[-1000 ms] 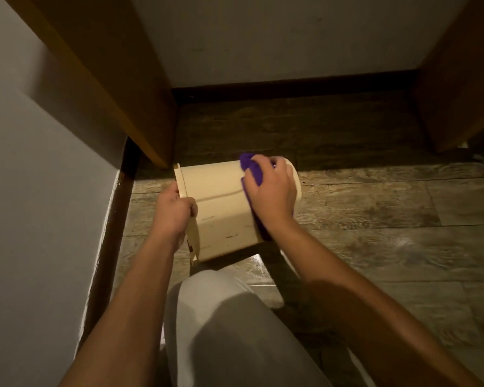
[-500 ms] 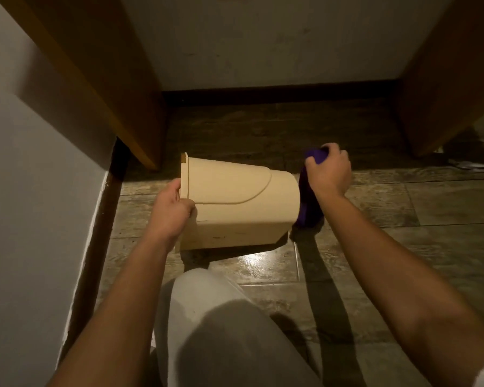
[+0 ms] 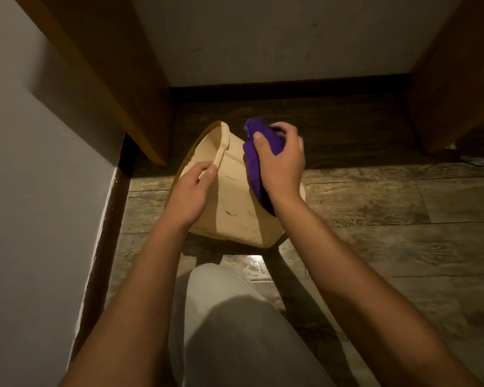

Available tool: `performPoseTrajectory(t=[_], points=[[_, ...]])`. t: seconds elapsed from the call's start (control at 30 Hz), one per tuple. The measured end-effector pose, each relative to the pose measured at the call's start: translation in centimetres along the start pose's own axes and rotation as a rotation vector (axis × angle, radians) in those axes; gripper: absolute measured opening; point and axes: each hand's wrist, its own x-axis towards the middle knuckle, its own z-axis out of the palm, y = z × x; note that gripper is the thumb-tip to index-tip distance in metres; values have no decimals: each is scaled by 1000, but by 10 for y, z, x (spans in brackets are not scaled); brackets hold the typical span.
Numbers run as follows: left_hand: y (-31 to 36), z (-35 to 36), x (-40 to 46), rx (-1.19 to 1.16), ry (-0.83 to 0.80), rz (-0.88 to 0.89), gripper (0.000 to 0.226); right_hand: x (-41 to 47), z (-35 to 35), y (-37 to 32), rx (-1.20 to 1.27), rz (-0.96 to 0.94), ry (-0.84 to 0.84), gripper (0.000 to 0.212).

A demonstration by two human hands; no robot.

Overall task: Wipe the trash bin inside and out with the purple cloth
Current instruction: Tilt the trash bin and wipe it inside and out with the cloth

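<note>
A cream plastic trash bin (image 3: 235,208) is held tilted above the wood-look floor, its rim up and to the left, its base toward the lower right. My left hand (image 3: 192,192) grips the rim, thumb on the outer lip. My right hand (image 3: 281,160) holds the bunched purple cloth (image 3: 253,163) and presses it against the bin's upper right outer side. Dark scuff marks show on the near face of the bin. The inside of the bin is hidden from me.
A wooden panel (image 3: 118,88) stands close on the left and another (image 3: 456,74) on the right, with a wall and dark skirting (image 3: 285,89) behind. A white wall (image 3: 34,191) is at far left. My knee in light trousers (image 3: 235,317) is just below the bin.
The bin has turned from lying sideways to tilted with its rim up at the left. My right hand has come back from the bin's base onto its upper side with the cloth.
</note>
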Motion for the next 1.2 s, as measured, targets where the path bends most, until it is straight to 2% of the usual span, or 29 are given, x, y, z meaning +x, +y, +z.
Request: performPoseTrajectory(t=[0.07,0.27,0.43,0.57,0.7,0.9,1.0,1.07,1.13,1.2], points=[[-3,3,0,-23,10,13,21,-13,11,7,3,17,-43,40],[-7,6,5,-137,76,-62,26,-28,29,11,-58,-82,-200,49],[-10,13,9,-244,166,-45,32,-54,55,8,-153,-266,-215,53],[-16,22,4,-181,325,-8,37,-59,53,35,-305,-328,-143,53],[-23,22,2,-135,430,-31,37,-52,36,70,-331,-200,-101,50],[-27,26,0,-99,485,-3,38,-31,-5,125,-378,226,69,49],[-29,26,1,-85,487,-9,37,-12,-32,135,-380,477,93,48],[-34,26,-2,-54,462,-17,35,0,-46,125,-342,451,126,46],[-37,25,-4,-30,421,-18,35,12,-49,96,-265,283,158,45],[-38,26,-4,-13,397,-1,34,25,-40,59,-175,141,80,43]])
